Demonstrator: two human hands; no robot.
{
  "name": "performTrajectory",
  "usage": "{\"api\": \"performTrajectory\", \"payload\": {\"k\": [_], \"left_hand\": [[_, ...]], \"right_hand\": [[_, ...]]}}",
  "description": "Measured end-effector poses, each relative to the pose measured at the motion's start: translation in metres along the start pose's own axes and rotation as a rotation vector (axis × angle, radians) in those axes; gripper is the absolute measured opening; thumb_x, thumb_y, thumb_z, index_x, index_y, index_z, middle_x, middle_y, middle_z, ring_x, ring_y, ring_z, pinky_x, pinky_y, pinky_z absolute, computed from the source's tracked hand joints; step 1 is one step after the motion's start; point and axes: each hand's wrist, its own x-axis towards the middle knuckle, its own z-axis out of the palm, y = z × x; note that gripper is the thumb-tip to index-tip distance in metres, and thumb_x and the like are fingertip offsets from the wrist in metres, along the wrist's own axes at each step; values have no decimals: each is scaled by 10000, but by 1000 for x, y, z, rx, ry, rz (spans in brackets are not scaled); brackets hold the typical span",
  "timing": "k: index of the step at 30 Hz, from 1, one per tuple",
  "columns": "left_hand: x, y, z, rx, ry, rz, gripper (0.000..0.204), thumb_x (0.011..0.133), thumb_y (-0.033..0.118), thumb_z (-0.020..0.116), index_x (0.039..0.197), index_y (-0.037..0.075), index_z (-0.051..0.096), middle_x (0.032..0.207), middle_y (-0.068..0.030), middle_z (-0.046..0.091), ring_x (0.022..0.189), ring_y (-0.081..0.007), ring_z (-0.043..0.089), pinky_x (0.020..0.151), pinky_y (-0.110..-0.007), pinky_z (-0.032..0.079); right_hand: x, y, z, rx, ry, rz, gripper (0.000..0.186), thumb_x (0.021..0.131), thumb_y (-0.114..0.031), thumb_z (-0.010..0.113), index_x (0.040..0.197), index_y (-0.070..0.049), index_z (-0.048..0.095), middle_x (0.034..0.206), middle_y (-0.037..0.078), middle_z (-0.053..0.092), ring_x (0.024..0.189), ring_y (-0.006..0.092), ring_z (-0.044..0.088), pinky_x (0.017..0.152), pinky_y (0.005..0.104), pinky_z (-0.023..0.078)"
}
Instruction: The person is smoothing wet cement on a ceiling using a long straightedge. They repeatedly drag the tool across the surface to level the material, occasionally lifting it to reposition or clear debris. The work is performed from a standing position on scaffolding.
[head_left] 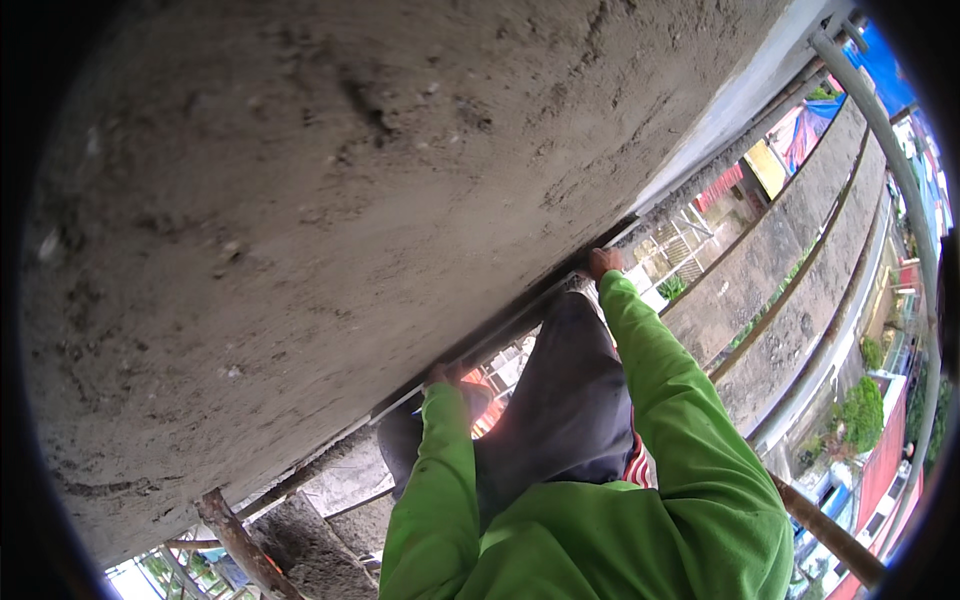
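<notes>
A rough grey plastered wall [330, 230] fills the upper left of the head view. Along its lower edge lies a long, dark, straight bar [518, 322], which looks like a plasterer's straightedge and is pressed against the plaster. My right hand [604, 262] is closed on the bar near its far end. Closer to the bar's near end, my left hand [442, 378] also grips it, its fingers partly hidden by the wrist and green sleeve. Both arms stretch forward, with my dark-trousered knee between them.
Scaffold planks [760, 270] run along the right, with a metal pole [915, 200] curving past them. A wooden pole [245, 550] stands at lower left, another [830, 530] at lower right. Far below are roofs and green shrubs [862, 412]; open gaps show beside the planks.
</notes>
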Motion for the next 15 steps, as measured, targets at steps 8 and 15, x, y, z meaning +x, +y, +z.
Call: {"api": "performTrajectory", "payload": {"k": [8, 15], "left_hand": [[48, -24, -6, 113, -79, 23, 239, 776, 111, 470, 961, -37, 503, 872, -134, 552, 783, -210, 564, 656, -257, 498], [-21, -15, 44, 137, 71, -47, 262, 784, 142, 462, 993, -13, 491, 913, -126, 557, 784, -202, 569, 667, -261, 500]], "right_hand": [[6, 15, 2, 50, -98, 71, 265, 625, -313, 624, 755, -82, 611, 784, 92, 604, 741, 271, 585, 623, 366, 482], [16, 41, -9, 446, -23, 239, 332, 609, -346, 676, 787, -72, 614, 750, 74, 614, 716, 244, 595, 620, 323, 483]]}}
